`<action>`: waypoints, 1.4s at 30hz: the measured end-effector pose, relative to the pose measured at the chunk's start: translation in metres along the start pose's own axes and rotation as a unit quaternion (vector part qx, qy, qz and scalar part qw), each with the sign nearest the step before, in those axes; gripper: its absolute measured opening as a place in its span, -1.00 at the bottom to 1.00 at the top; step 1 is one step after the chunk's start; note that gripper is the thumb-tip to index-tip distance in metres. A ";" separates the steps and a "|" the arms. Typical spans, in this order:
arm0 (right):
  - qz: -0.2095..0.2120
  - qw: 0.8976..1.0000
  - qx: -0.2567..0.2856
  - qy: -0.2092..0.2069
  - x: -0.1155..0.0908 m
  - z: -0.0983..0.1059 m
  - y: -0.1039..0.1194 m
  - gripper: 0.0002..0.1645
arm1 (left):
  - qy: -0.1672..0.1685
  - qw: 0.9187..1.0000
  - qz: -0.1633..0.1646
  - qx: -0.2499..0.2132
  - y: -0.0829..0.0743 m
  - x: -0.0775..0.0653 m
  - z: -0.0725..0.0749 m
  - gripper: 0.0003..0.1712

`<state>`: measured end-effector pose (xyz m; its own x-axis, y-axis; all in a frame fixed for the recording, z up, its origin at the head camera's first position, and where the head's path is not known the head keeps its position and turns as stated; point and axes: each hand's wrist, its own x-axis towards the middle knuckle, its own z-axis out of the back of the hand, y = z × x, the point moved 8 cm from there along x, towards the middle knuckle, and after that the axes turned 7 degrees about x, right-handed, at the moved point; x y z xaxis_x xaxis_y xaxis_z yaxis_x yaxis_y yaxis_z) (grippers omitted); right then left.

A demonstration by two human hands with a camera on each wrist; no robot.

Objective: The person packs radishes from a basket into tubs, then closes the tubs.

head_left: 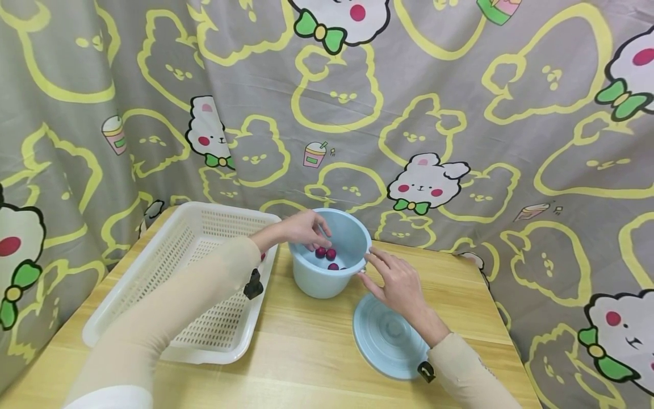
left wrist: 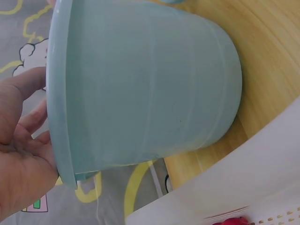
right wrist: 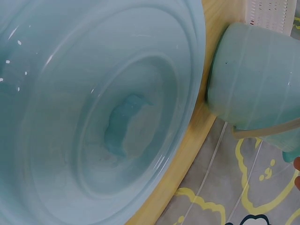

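A light blue plastic bucket (head_left: pixel 319 282) stands upright on the table. Several round dark-red fruits, plum-like (head_left: pixel 331 254), lie on its bottom. My left hand (head_left: pixel 305 228) reaches over the left rim, fingers loosely bent above the fruits; in the left wrist view the bucket wall hides its fingertips. At the opposite side, the fingertips and thumb of my right hand (head_left: pixel 398 282) touch the rim near a small lug, fingers fairly straight. Below that hand lies the round blue lid (head_left: pixel 378 346), its knob (right wrist: pixel 126 124) plain in the right wrist view.
Left of the bucket, a white perforated basket (head_left: pixel 214 355) sits under my left forearm, with a red fruit (left wrist: pixel 234 221) inside near its wall. The wooden table (head_left: pixel 306 352) ends at a patterned grey curtain (head_left: pixel 347 182) behind the bucket.
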<state>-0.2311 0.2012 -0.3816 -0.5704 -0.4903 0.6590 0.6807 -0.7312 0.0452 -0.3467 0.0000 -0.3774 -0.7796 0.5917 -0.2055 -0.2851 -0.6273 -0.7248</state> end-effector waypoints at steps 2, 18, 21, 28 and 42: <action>0.000 1.000 -0.001 0.000 0.000 0.000 0.000 -0.22 | -0.004 1.000 -0.007 -0.007 -0.001 -0.002 0.001 -0.63; 0.000 1.000 -0.005 -0.006 -0.001 0.000 0.000 -0.15 | -0.054 0.994 -0.021 -0.094 0.009 -0.033 0.032 -0.55; -0.002 1.000 -0.006 -0.003 -0.001 -0.001 0.000 -0.15 | -0.063 0.993 -0.024 -0.097 0.014 -0.040 0.038 -0.55; 0.000 1.000 -0.008 -0.004 -0.001 -0.001 0.001 -0.15 | -0.090 0.992 -0.019 -0.090 0.029 -0.054 0.054 -0.54; 0.002 1.000 -0.012 -0.005 0.000 -0.001 0.002 -0.15 | -0.141 0.986 0.010 -0.092 0.073 -0.082 0.075 -0.55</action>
<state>-0.2303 0.1996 -0.3824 -0.5635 -0.4885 0.6662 0.6718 -0.7403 0.0253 -0.3456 -0.1323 -0.3635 -0.9156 0.3991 -0.0491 -0.1817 -0.5195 -0.8349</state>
